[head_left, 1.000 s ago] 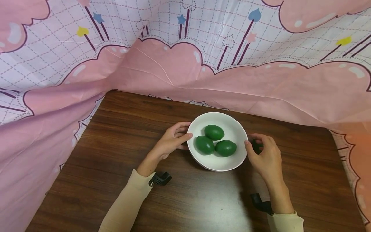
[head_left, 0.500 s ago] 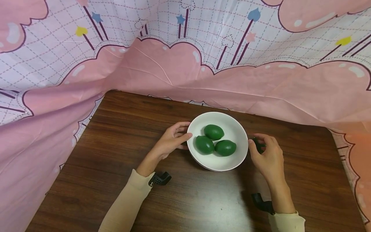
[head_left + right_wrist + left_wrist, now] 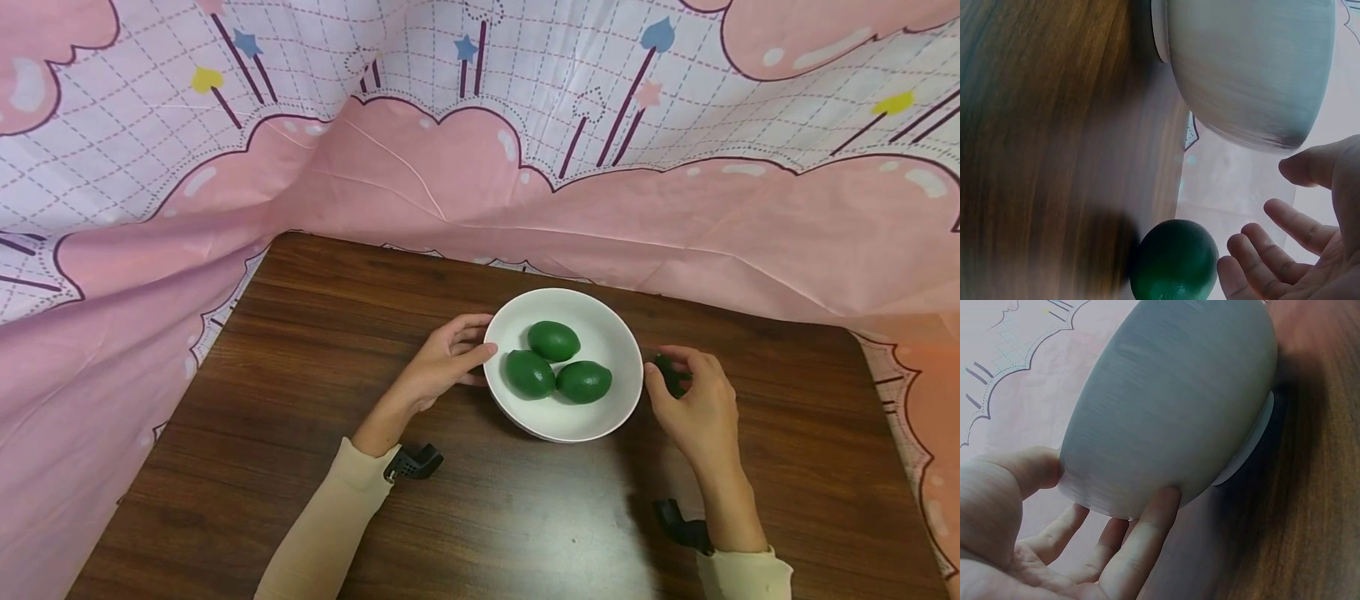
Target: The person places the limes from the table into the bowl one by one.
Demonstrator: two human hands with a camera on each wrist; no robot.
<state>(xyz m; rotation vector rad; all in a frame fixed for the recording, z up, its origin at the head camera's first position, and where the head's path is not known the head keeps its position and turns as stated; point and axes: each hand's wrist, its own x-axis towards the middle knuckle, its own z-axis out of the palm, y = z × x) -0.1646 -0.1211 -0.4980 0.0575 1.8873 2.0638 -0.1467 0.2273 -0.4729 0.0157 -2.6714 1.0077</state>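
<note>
A white bowl stands on the table, holding three green limes. My left hand is at the bowl's left side: its thumb touches the rim and fingertips rest against the outer wall, as the left wrist view shows. My right hand is just off the bowl's right side, with a small gap between thumb and wall. Its fingers are loosely bent and hold nothing. Another lime lies on the table beside those fingers; whether a fingertip touches it I cannot tell. In the head view the right hand partly hides that lime.
The brown wooden table extends around the bowl. A pink and white patterned cloth hangs behind it and along both sides. A black wrist mount is on the left wrist, another on the right.
My right hand has drawn slightly right, its thumb leaving the bowl's rim. The left hand, the bowl and the limes in it stay in place.
</note>
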